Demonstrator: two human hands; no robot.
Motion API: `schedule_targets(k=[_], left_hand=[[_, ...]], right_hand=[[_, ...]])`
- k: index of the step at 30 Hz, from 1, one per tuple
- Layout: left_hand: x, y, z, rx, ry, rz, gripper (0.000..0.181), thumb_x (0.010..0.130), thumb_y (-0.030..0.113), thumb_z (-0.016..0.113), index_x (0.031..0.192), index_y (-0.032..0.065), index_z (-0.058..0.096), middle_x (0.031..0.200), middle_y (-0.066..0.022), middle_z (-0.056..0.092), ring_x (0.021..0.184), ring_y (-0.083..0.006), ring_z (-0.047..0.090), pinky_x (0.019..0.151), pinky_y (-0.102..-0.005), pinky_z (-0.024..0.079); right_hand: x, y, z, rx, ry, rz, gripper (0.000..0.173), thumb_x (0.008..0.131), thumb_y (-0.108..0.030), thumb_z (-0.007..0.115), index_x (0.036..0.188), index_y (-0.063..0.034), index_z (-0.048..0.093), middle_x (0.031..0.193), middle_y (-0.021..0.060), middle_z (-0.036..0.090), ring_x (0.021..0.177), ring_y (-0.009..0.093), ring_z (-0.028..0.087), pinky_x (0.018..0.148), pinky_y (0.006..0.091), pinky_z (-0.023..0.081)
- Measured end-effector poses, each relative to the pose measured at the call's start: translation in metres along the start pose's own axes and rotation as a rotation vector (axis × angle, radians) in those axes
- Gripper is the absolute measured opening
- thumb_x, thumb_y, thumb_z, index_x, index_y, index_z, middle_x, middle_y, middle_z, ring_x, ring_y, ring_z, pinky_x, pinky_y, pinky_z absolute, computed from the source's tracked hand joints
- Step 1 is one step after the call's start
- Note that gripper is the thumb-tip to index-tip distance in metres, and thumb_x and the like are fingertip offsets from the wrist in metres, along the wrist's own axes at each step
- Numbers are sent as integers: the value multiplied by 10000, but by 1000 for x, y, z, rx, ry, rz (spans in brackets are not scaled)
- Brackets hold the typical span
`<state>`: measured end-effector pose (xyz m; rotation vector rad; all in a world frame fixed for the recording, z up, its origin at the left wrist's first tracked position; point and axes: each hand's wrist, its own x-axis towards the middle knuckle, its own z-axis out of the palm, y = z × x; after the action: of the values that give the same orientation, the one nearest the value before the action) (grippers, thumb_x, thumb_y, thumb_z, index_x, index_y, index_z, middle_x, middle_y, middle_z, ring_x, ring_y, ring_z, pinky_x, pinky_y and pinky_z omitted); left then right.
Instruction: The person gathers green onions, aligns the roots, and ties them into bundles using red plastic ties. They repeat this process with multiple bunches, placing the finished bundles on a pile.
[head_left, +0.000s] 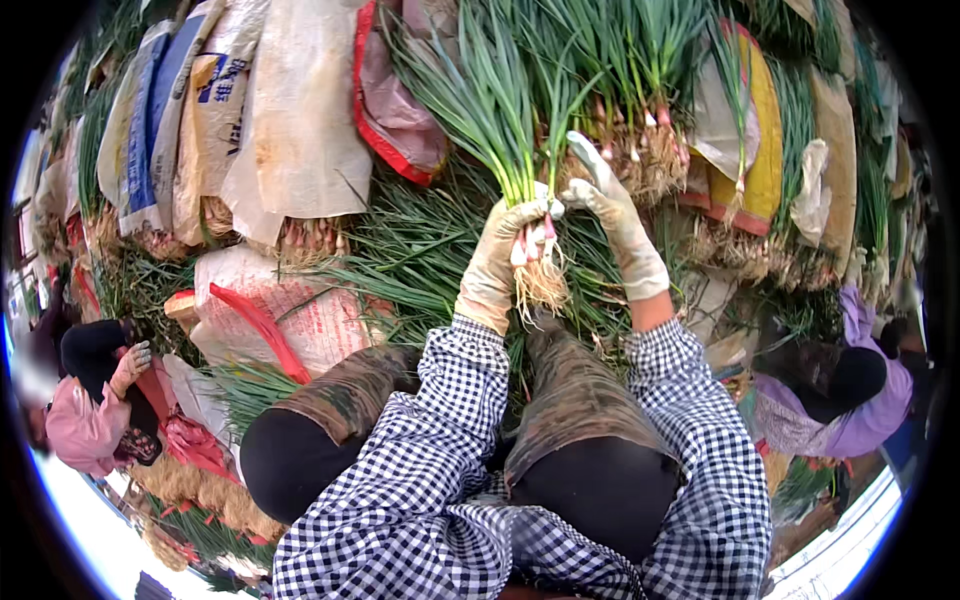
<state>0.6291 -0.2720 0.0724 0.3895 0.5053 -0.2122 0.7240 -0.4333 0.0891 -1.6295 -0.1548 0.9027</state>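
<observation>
My left hand (491, 259), in a pale, soiled glove, grips a small bunch of green garlic or similar bulb greens (501, 124) just above the bulbs. The long leaves fan up and away from me. Below the fist hang pinkish-white bulbs (531, 244) and a tuft of tan roots (541, 283). My right hand (619, 232), gloved too, is just right of the bunch with its fingers spread. Its fingertips are close to the stems; contact cannot be made out. Beyond it lies a larger heap of the same plants (637, 97), roots facing me.
Loose green leaves (420, 255) litter the ground before my knees. Woven sacks (307, 112) cover plant bundles at the upper left, and a yellow-edged sack (757, 127) lies at the right. A printed sack (277, 315) is by my left knee. Co-workers sit left (90, 420) and right (870, 405).
</observation>
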Motion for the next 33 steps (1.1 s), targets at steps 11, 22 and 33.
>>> schedule_targets(k=[11, 22, 33], left_hand=[[3, -19, -6, 166, 131, 27, 155, 901, 102, 659, 996, -12, 612, 727, -82, 623, 487, -158, 562, 477, -291, 513], [7, 34, 35, 43, -127, 267, 180, 998, 185, 571, 983, 17, 509, 799, -29, 519, 717, -119, 527, 814, -328, 512], [36, -15, 31, 284, 201, 43, 267, 893, 74, 696, 1142, -12, 649, 842, -56, 706, 484, -85, 542, 470, -213, 486]], right_hand=[[-22, 2, 24, -666, 298, -309, 494, 975, -212, 583, 1413, -26, 452, 1193, 191, 647, 1073, 307, 648, 914, 376, 505], [-56, -8, -43, -954, 120, 195, 375, 908, -334, 668, 1195, -94, 659, 1040, 121, 709, 945, 285, 679, 792, 366, 530], [-50, -2, 5, -1160, 667, -416, 234, 815, -308, 696, 908, -96, 658, 848, 102, 639, 757, 296, 643, 652, 418, 503]])
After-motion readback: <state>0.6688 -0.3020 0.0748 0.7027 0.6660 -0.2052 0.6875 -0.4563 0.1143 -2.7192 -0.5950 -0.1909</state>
